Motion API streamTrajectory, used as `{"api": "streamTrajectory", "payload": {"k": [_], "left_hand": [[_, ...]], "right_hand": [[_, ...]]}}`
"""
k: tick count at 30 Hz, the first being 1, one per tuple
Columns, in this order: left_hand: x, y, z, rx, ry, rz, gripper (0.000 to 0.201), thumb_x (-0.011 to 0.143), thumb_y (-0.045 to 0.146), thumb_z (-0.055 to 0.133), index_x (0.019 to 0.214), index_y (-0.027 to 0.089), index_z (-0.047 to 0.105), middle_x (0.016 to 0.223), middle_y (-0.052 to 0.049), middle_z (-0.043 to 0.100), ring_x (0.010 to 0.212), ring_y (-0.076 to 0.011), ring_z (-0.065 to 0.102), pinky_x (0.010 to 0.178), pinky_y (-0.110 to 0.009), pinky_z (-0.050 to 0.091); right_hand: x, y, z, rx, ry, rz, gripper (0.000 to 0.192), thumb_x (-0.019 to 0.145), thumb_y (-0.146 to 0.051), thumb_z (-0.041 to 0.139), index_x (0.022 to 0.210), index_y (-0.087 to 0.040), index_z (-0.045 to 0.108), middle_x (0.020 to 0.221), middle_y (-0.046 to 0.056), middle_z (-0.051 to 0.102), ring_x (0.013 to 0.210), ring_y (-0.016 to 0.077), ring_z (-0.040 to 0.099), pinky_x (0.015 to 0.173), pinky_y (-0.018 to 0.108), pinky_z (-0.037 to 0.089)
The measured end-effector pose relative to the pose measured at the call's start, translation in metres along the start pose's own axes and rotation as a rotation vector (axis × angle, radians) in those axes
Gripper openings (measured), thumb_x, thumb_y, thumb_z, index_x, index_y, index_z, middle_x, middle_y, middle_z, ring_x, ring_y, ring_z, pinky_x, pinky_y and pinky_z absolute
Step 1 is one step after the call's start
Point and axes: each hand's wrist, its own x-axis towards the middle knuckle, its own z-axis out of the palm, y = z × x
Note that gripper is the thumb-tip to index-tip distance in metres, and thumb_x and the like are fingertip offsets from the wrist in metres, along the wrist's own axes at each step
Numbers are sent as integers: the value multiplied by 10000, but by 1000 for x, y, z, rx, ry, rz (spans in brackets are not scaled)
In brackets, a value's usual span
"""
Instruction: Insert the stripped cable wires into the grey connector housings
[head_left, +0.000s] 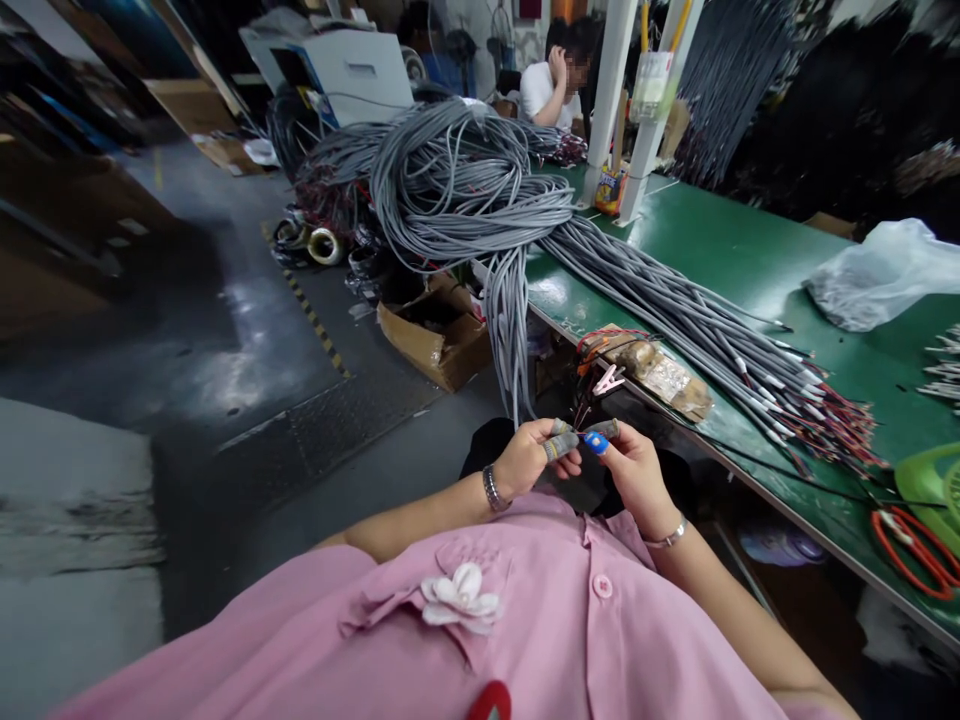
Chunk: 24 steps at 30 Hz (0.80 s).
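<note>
A: What are the hands doing?

B: The left hand (529,458) and right hand (634,470) meet in front of the pink shirt (525,620). Both are pinched on thin wires (583,410), the fingertips in grey wraps, one of the right hand's in blue. I can't make out the wire ends themselves.

A: How would those wires handle?

B: Light and limp, I'd judge, and easily kinked. The bare tips look fragile, so grip the insulation just behind them.

A: Where do they run?

B: Up from the hands to a grey cable (517,330) hanging off the edge of the tabletop (720,250). Just above the hands lie a pink clip (607,381) and a taped packet (660,372). Beyond, cables sprawl in a large heap (450,180). To the right of the hands lie stripped cable ends (817,410), and further off a plastic bag (877,275). Left of the hands, on the floor, is a box (439,335).
</note>
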Motion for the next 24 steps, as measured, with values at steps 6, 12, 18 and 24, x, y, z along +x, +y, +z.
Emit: {"api": "streamTrajectory", "payload": {"k": [6, 12, 18, 24], "left_hand": [[8, -1, -1, 73, -26, -10, 346, 753, 454, 678, 780, 129, 563, 631, -2, 616, 394, -56, 513, 359, -156, 302], [10, -2, -8, 302, -53, -64, 345, 736, 454, 696, 746, 141, 552, 560, 31, 563, 366, -47, 475, 362, -155, 321], [15, -4, -12, 16, 105, -47, 303, 753, 412, 680, 753, 124, 586, 604, -12, 621, 434, -84, 564, 384, -168, 346], [18, -6, -9, -131, 165, -16, 294, 726, 391, 713, 782, 124, 603, 623, -2, 624, 395, -53, 513, 349, -163, 251]], "right_hand": [[5, 7, -2, 39, 26, 68, 200, 765, -389, 715, 794, -198, 662, 704, -7, 618, 603, 120, 479, 564, 251, 391], [14, 17, 0, 46, 45, 84, 256, 723, -421, 744, 740, -193, 629, 654, -21, 572, 576, 112, 450, 558, 254, 384], [11, 16, 3, -71, -20, 6, 249, 793, -399, 678, 708, -193, 567, 646, -18, 529, 590, 118, 445, 567, 260, 381], [4, 8, 3, -436, -106, -296, 245, 828, -320, 639, 646, -192, 535, 642, -14, 460, 592, 119, 413, 564, 271, 323]]}}
